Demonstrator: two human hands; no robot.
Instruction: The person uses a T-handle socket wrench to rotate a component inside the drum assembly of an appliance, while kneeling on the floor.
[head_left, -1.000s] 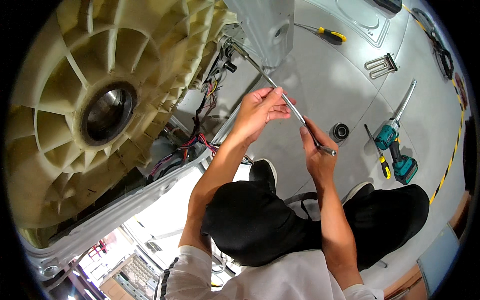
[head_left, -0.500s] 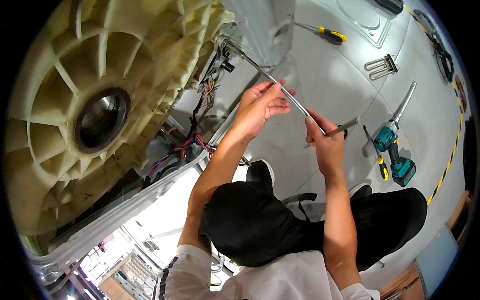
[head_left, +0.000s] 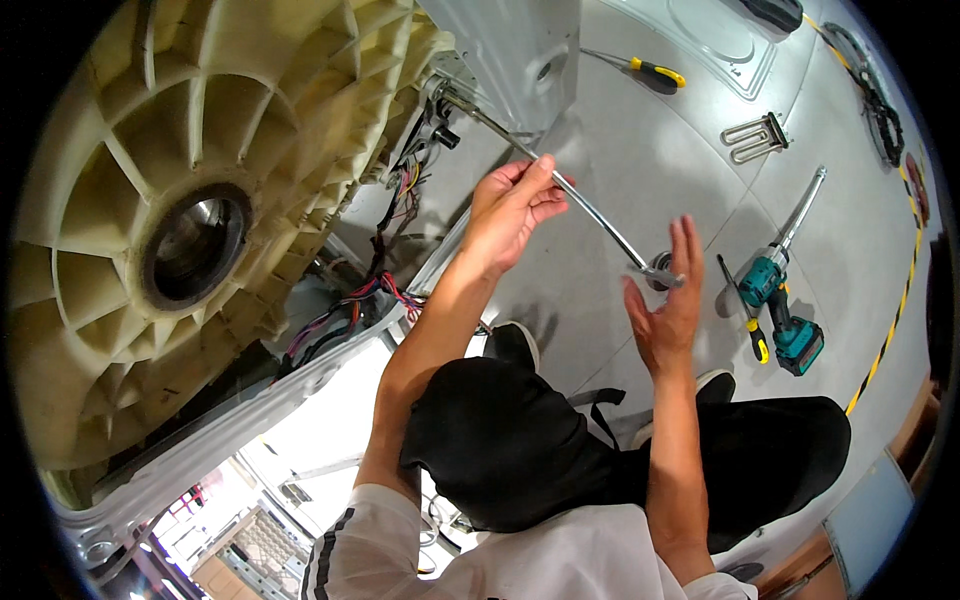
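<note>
— What fills the frame's left?
— The cream ribbed drum [head_left: 180,230], its hub hollow.
— Your hands?
— My left hand [head_left: 512,205] is clamped on the metal rod [head_left: 590,205] at centre; my right hand [head_left: 665,310] is spread apart beside its lower end.

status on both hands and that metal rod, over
Left hand gripping metal rod mid-length. Right hand open, off the rod's lower end. Rod's upper end at the tub. Nothing blocking.
</note>
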